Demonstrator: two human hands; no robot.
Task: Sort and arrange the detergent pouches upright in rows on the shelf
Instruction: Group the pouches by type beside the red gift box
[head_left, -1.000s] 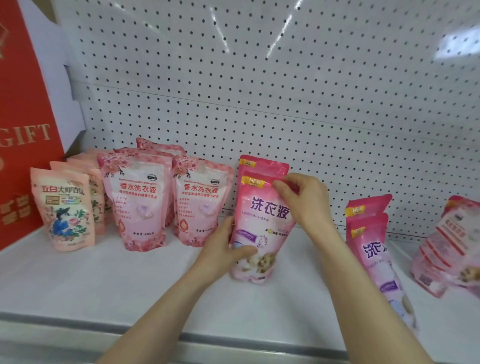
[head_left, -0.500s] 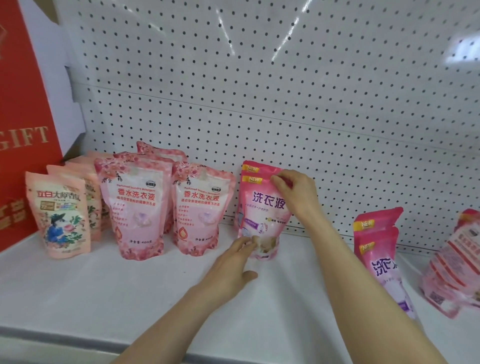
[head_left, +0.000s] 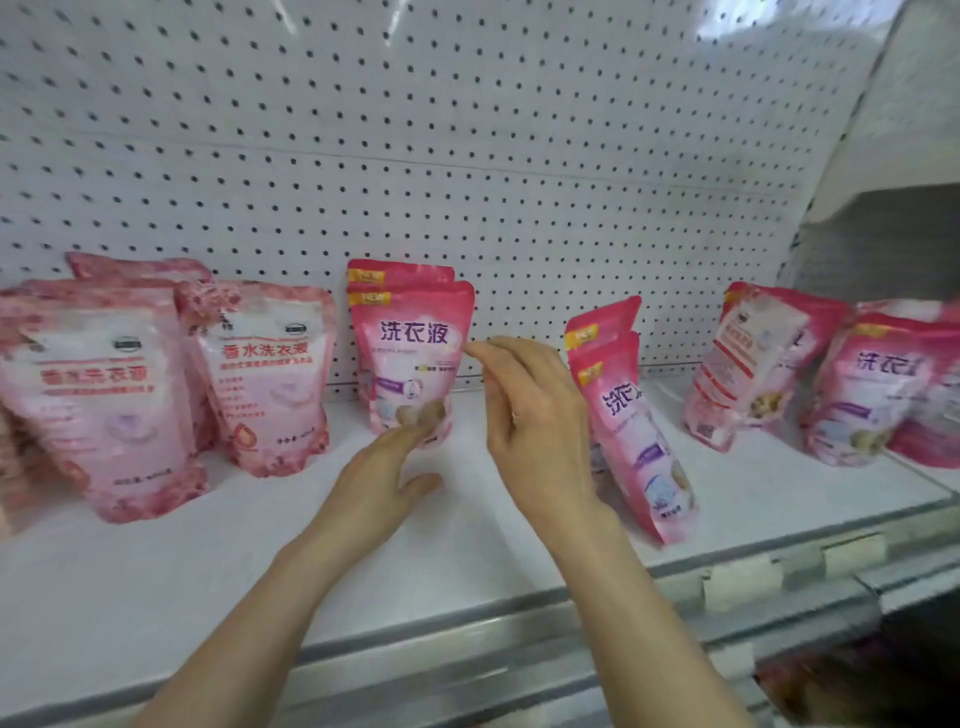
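The pink pouch (head_left: 410, 353) stood upright on the shelf (head_left: 208, 571). The left hand (head_left: 379, 483) touched its base with straight fingers; the right hand (head_left: 535, 415) hovered just beside it, both grips slack and empty

Shop: pegboard (head_left: 467, 156), shelf (head_left: 234, 561), detergent pouches (head_left: 410, 353)

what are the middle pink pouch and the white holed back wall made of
Pink upright detergent pouch: looks like glossy flexible plastic film, with soft bulging sides. White perforated back panel: probably painted sheet metal, given regular punched holes and sheen.
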